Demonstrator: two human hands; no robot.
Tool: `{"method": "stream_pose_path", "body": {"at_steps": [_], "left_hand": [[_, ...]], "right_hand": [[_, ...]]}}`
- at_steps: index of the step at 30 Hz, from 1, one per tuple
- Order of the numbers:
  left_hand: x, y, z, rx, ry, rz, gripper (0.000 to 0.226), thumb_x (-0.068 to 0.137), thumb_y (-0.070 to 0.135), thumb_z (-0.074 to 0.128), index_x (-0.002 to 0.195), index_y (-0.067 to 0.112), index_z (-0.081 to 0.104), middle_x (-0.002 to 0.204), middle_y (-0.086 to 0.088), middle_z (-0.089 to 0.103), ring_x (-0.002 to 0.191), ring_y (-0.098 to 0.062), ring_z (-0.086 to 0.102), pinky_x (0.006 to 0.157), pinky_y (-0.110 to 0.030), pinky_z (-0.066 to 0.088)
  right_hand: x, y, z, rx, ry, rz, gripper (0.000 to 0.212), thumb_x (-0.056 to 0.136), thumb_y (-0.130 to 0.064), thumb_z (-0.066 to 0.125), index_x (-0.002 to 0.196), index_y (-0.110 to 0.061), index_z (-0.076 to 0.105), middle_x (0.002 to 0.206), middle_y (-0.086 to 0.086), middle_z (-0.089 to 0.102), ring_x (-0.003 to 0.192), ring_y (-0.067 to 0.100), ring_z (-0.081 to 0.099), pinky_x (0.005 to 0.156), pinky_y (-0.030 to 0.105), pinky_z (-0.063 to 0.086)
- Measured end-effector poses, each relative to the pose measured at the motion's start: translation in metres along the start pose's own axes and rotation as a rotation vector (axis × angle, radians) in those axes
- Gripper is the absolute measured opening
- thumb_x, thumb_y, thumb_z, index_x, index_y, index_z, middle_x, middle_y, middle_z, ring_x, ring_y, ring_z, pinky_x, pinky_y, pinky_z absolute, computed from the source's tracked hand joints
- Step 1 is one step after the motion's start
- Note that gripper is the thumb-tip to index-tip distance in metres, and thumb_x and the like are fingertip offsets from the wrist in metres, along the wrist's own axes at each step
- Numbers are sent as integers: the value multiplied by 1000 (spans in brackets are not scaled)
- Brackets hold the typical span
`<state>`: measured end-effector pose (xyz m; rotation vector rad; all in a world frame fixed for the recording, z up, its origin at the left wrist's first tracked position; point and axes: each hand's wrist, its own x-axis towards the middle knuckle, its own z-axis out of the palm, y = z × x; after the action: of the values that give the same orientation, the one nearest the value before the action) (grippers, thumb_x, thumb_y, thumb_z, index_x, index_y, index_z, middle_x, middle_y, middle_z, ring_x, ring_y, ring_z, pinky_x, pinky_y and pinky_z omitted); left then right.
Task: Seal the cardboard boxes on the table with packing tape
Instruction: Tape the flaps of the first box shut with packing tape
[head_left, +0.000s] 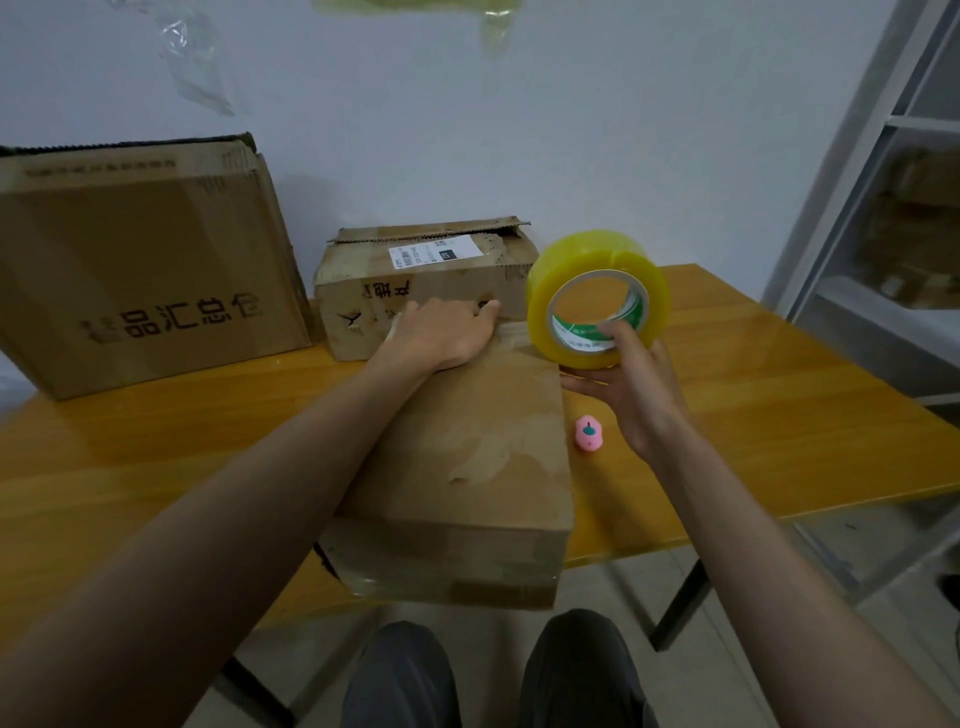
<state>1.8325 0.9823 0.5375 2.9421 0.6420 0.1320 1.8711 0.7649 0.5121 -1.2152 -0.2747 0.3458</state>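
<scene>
A long cardboard box (467, 467) lies in front of me on the yellow table (753, 415), its near end past the table's edge. My left hand (441, 332) rests palm down on the box's far end, fingers curled over the far edge. My right hand (628, 384) holds a yellow roll of packing tape (597, 291) upright just right of that end, fingers through its core. A strip of tape seems to run from the roll toward the box under my left hand. Behind stands a smaller box (426, 286) with a white label.
A large printed box (145, 260) stands at the back left against the wall. A small pink cutter (588, 433) lies on the table right of the long box. A metal shelf (883, 208) stands at the right. My knees show below the table.
</scene>
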Motion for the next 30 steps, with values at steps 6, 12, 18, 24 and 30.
{"method": "stream_pose_path", "body": {"at_steps": [6, 12, 18, 24, 30], "left_hand": [[-4, 0, -2, -24, -5, 19, 72, 103, 60, 8, 128, 19, 61, 131, -12, 62, 125, -33, 52, 112, -53, 26], [-6, 5, -1, -20, -8, 14, 77, 99, 69, 11, 128, 18, 62, 130, -13, 63, 125, -33, 51, 111, -52, 28], [-7, 6, -2, -23, -15, 6, 78, 99, 70, 11, 126, 16, 61, 130, -14, 62, 125, -33, 51, 111, -52, 28], [-3, -4, -8, -185, -8, 29, 73, 89, 79, 28, 121, 22, 61, 127, -4, 61, 123, -28, 54, 106, -51, 39], [-23, -60, -34, -511, -23, -212, 116, 63, 94, 58, 154, 26, 33, 157, -9, 38, 140, -37, 43, 110, -56, 42]], "right_hand": [[-2, 18, -5, 210, 157, -52, 38, 99, -11, 53, 137, -11, 49, 133, 24, 57, 102, 37, 73, 71, 46, 62], [-4, 30, -1, 306, 281, -76, 40, 99, -16, 58, 138, -22, 49, 134, 14, 57, 115, 33, 66, 78, 48, 63], [-2, 31, -6, 255, 314, -67, 44, 95, -7, 62, 133, -25, 50, 125, 6, 61, 107, 25, 68, 77, 41, 63], [-11, 56, -8, 284, 268, 209, 48, 93, -19, 71, 136, -8, 56, 117, 16, 74, 77, 26, 78, 47, 25, 47], [-9, 60, -14, 421, 169, 248, 52, 91, -17, 72, 138, -3, 56, 127, 22, 69, 111, 32, 69, 69, 36, 62]]}}
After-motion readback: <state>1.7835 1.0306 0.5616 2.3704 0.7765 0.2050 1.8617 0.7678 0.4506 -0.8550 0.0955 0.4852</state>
